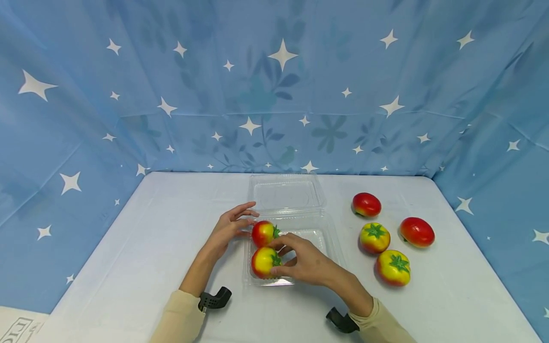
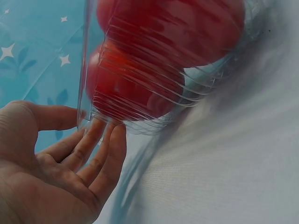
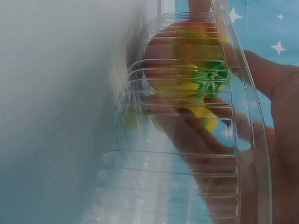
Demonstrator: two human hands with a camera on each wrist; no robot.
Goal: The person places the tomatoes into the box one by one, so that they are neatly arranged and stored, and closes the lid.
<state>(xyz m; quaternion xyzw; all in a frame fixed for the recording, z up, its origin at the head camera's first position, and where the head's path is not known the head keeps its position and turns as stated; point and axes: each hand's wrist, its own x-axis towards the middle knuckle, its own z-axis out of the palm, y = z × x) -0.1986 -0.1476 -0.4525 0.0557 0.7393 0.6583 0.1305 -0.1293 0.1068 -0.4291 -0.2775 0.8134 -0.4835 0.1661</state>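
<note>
A clear plastic clamshell box lies open on the table, its lid folded back to the far side. Two red-and-yellow tomatoes with green leaf tops sit along the box's left side: the far tomato and the near tomato. My right hand reaches in from the right and grips the near tomato between thumb and fingers; the right wrist view shows this through the ribbed wall. At the box's left edge, my left hand has its fingers loosely extended, with fingertips by the wall beside the far tomato.
Several more tomatoes lie right of the box: a red one at the back, another red one further right, and two yellow-topped ones nearer. A white cloth covers the table. Behind it hangs a blue star-patterned curtain.
</note>
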